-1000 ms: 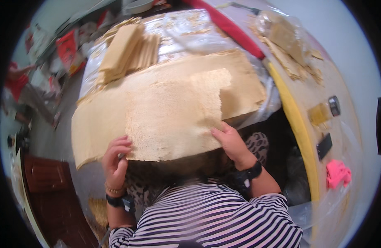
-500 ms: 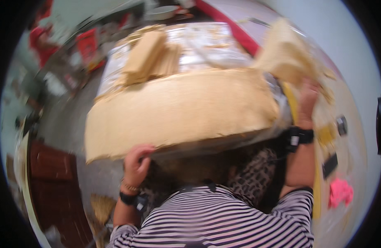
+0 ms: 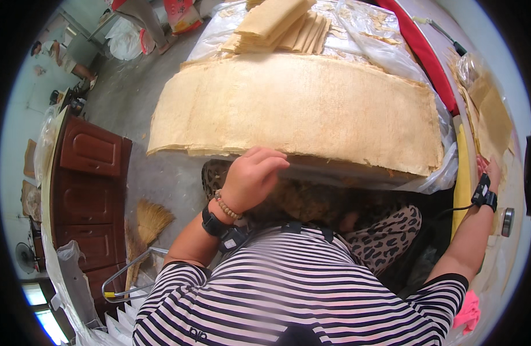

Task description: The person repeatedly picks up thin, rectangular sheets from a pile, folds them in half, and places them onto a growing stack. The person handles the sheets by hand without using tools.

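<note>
Half-bent and empty, my left hand (image 3: 255, 180) is by the plastic-covered worktop (image 3: 345, 40); whether my right hand (image 3: 491, 173) pinches the brown sheet (image 3: 491, 118) at right, I cannot tell. Red-brown cabinets (image 3: 88, 199) border grey floor (image 3: 133, 86). Stacked sheets (image 3: 294, 109) across the worktop look tan, ragged-edged.

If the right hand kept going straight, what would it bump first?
Probably the flat, tan, papery-looking sheet just beyond the right hand, which may even be touching it; depth is unclear.

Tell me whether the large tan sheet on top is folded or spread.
Spread: the tan sheet lies broad and flat, no fold showing.
</note>
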`<state>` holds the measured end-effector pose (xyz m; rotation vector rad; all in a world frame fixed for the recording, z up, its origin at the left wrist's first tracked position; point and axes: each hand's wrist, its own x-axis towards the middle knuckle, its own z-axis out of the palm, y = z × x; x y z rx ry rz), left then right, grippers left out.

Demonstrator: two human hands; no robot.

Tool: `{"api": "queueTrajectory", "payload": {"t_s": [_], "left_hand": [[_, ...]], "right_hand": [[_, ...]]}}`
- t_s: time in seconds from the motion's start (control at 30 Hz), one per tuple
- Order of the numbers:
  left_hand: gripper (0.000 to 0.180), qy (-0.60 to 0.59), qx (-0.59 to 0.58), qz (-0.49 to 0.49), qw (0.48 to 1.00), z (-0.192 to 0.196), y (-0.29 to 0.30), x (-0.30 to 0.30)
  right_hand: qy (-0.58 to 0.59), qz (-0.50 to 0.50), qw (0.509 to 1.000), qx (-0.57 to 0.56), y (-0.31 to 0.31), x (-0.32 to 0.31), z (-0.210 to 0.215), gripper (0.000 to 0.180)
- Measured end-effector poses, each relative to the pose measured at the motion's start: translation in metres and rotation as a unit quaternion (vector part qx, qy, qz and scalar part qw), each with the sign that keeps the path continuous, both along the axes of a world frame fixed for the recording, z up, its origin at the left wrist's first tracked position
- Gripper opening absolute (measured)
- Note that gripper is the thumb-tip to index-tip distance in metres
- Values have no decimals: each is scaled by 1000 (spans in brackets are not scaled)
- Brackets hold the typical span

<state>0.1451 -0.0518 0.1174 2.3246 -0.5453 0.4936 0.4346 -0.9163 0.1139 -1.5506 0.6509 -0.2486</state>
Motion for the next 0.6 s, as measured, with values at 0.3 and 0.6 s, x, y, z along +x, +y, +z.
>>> {"api": "queueTrajectory", "payload": {"t_s": [0.3,0.6], "left_hand": [[27,-53,32,46,997,0,-5,3],[22,-41,97,48,993,0,-6,18]], "right_hand": [[-12,81,981,-178,291,-159,37,37],[2,79,996,43,370,-206,-13,44]]}}
